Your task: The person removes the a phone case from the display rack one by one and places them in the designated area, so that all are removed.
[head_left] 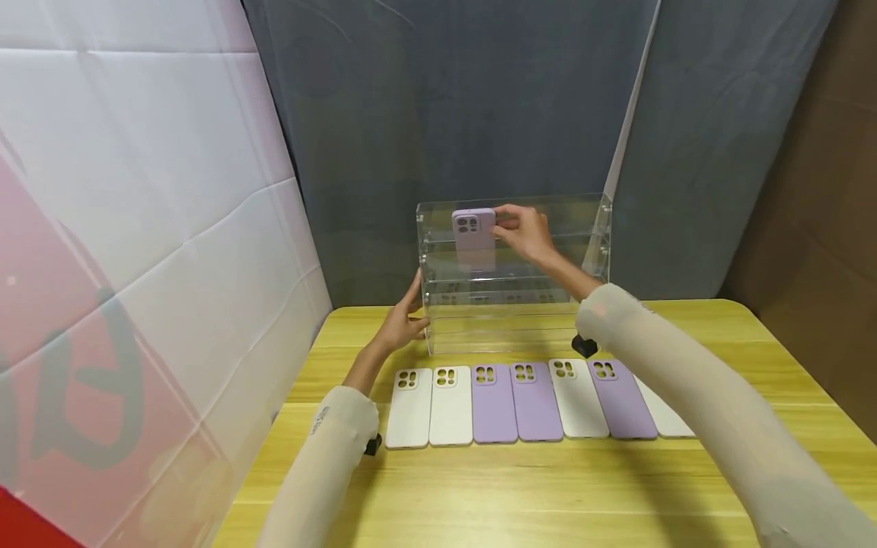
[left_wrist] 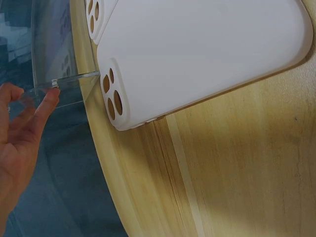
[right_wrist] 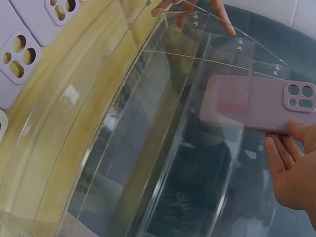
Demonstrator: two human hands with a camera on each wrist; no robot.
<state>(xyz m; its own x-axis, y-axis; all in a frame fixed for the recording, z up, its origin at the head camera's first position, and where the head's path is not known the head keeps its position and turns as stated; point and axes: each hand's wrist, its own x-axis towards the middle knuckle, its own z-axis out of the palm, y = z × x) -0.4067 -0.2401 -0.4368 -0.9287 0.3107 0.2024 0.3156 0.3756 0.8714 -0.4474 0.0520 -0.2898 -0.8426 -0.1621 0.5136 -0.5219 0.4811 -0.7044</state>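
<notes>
My right hand (head_left: 526, 230) pinches a lavender phone case (head_left: 474, 230) by its edge. The case stands upright in the upper tier of a clear acrylic display rack (head_left: 507, 285), its camera cutouts toward the top. In the right wrist view, the lower part of the case (right_wrist: 232, 101) shows through a clear panel, with the right hand (right_wrist: 296, 168) at its camera end. My left hand (head_left: 400, 326) touches the rack's left side with spread, fairly straight fingers. From the left wrist, that hand (left_wrist: 24, 133) is seen with fingertips against the clear side panel.
White phone cases (head_left: 409, 411) and purple phone cases (head_left: 495, 407) lie in a row on the wooden table (head_left: 466, 495) before the rack. My right sleeve covers part of the rightmost white case (head_left: 668, 415). A grey curtain (head_left: 479, 99) hangs behind, a white printed sheet (head_left: 151, 190) at left.
</notes>
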